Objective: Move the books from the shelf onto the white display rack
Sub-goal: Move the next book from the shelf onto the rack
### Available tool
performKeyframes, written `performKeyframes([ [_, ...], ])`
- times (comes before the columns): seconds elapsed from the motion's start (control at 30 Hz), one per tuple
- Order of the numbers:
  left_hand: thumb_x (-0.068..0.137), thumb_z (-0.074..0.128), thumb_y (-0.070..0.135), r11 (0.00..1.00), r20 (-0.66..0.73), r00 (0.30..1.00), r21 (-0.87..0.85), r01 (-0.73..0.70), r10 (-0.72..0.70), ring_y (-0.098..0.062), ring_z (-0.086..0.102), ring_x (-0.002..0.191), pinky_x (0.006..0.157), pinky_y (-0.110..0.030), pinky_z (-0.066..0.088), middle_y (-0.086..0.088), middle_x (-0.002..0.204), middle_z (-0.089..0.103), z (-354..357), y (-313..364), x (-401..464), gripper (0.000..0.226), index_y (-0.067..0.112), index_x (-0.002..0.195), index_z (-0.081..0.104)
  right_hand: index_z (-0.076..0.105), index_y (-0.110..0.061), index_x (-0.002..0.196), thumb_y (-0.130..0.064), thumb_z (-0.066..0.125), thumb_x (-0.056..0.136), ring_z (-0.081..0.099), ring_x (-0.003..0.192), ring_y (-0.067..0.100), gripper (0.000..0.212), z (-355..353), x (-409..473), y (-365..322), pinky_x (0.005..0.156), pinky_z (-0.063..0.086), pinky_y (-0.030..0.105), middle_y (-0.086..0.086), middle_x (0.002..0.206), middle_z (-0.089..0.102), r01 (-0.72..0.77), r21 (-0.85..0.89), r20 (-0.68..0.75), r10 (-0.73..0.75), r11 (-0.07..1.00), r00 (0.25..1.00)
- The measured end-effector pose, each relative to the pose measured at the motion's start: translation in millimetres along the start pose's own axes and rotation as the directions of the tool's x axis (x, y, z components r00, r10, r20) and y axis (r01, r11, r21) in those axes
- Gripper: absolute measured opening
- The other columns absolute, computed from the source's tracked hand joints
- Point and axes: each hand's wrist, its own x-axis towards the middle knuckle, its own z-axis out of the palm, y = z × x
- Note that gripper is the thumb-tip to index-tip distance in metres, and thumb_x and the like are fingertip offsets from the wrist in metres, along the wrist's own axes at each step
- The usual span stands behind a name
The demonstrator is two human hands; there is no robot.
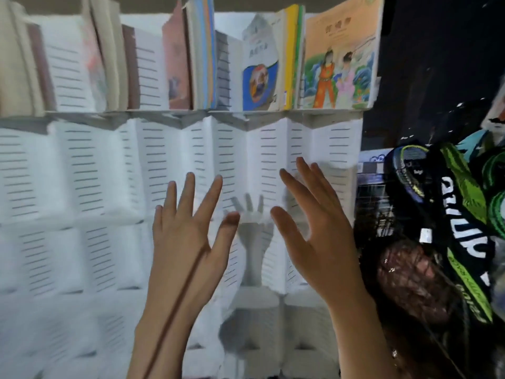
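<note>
Here, the left hand [185,239] and the right hand [314,228] are reaching up side by side, fingers spread wide and straight, holding nothing. The books [207,58] are standing in the top row of the white display rack [90,170], above both hands. It looks like the person is between books. To do it well, each book should probably go in upright, spine down in a slot. The rack is white plastic, folded in zigzags, with thin slits. The picture book [338,58] with two painted children looks thin and bendy. The picture is blurry.
</note>
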Motion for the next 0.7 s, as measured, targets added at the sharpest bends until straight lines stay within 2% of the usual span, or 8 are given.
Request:
performKeyframes([
  [0.07, 0.087, 0.013, 0.077, 0.999, 0.004, 1.0, 0.038, 0.029, -0.03, -0.012, -0.003, 0.153, 0.124, -0.047, 0.009, 0.008, 0.166, 0.012, -30.2, -24.7, -23.4, 0.066, 0.055, 0.148, 0.022, 0.041, -0.035, 0.147, -0.06, 0.037, 0.096, 0.013, 0.149, 0.001, 0.057, 20.4, -20.8, -32.6, 0.119, 0.023, 0.035, -0.017, 0.16, 0.026, -0.014, 0.044, 0.05, 0.012, 0.999, 0.999],
  [0.17, 0.089, 0.013, 0.077, 0.991, -0.001, 0.998, 0.11, 0.07, -0.07, -0.014, -0.001, 0.154, 0.124, -0.046, 0.01, 0.006, 0.166, 0.013, -80.8, -63.6, -63.0, 0.068, 0.05, 0.151, 0.024, 0.039, -0.041, 0.145, -0.06, 0.037, 0.092, 0.012, 0.147, -0.006, 0.056, 54.6, -51.3, -88.6, 0.117, 0.015, 0.018, -0.024, 0.157, 0.025, -0.063, 0.127, 0.112, 0.049, 0.99, 0.993],
  [0.23, 0.09, 0.015, 0.077, 0.984, 0.004, 0.992, 0.134, 0.121, -0.122, -0.013, -0.002, 0.153, 0.124, -0.046, 0.007, 0.008, 0.166, 0.011, -115.9, -88.8, -90.9, 0.068, 0.05, 0.151, 0.024, 0.043, -0.035, 0.145, -0.057, 0.04, 0.093, 0.018, 0.148, 0.0, 0.056, 77.4, -71.1, -125.6, 0.116, 0.012, 0.011, -0.019, 0.157, 0.029, -0.053, 0.162, 0.139, 0.031, 0.985, 0.99],
  [0.3, 0.089, 0.018, 0.077, 0.971, 0.003, 0.983, 0.154, 0.182, -0.185, -0.01, -0.005, 0.153, 0.124, -0.043, 0.004, 0.01, 0.166, 0.009, -150.9, -112.2, -120.3, 0.068, 0.051, 0.151, 0.024, 0.048, -0.024, 0.145, -0.056, 0.04, 0.097, 0.024, 0.148, 0.01, 0.058, 99.5, -90.6, -161.5, 0.118, 0.016, 0.015, -0.006, 0.157, 0.036, -0.011, 0.186, 0.145, -0.016, 0.982, 0.989],
  [0.4, 0.087, 0.019, 0.079, 0.942, -0.022, 0.961, 0.195, 0.273, -0.274, -0.007, -0.01, 0.152, 0.124, -0.042, 0.002, 0.013, 0.166, 0.005, -202.0, -142.8, -163.1, 0.069, 0.053, 0.151, 0.022, 0.046, -0.023, 0.145, -0.056, 0.037, 0.099, 0.023, 0.149, 0.013, 0.058, 128.5, -117.4, -216.1, 0.119, 0.017, 0.02, -0.002, 0.157, 0.037, 0.006, 0.249, 0.203, -0.058, 0.968, 0.977],
  [0.47, 0.086, 0.019, 0.08, 0.914, -0.046, 0.942, 0.233, 0.334, -0.333, -0.005, -0.013, 0.151, 0.123, -0.04, -0.001, 0.015, 0.166, 0.002, -232.7, -161.5, -188.4, 0.071, 0.053, 0.152, 0.02, 0.043, -0.024, 0.148, -0.055, 0.038, 0.098, 0.015, 0.151, 0.01, 0.059, 146.7, -132.3, -251.1, 0.12, 0.019, 0.028, -0.006, 0.16, 0.03, -0.006, 0.263, 0.29, -0.073, 0.965, 0.954],
  [0.57, 0.087, 0.02, 0.079, 0.863, -0.089, 0.915, 0.307, 0.401, -0.393, -0.011, -0.012, 0.152, 0.124, -0.042, -0.002, 0.009, 0.166, 0.003, -275.1, -189.1, -220.6, 0.072, 0.049, 0.153, 0.02, 0.031, -0.034, 0.153, -0.062, 0.029, 0.096, -0.003, 0.151, 0.002, 0.063, 174.2, -147.3, -301.0, 0.123, 0.013, 0.039, -0.015, 0.164, 0.012, -0.026, 0.261, 0.468, -0.103, 0.965, 0.878],
  [0.7, 0.09, 0.022, 0.074, 0.793, -0.197, 0.868, 0.352, 0.497, -0.457, -0.019, -0.005, 0.154, 0.124, -0.047, 0.003, 0.0, 0.167, 0.011, -321.6, -227.5, -255.1, 0.072, 0.041, 0.154, 0.027, 0.02, -0.039, 0.155, -0.065, 0.02, 0.093, -0.018, 0.148, 0.001, 0.067, 212.0, -161.4, -354.6, 0.124, -0.004, 0.036, -0.017, 0.165, -0.004, 0.042, 0.281, 0.578, -0.204, 0.959, 0.79],
])
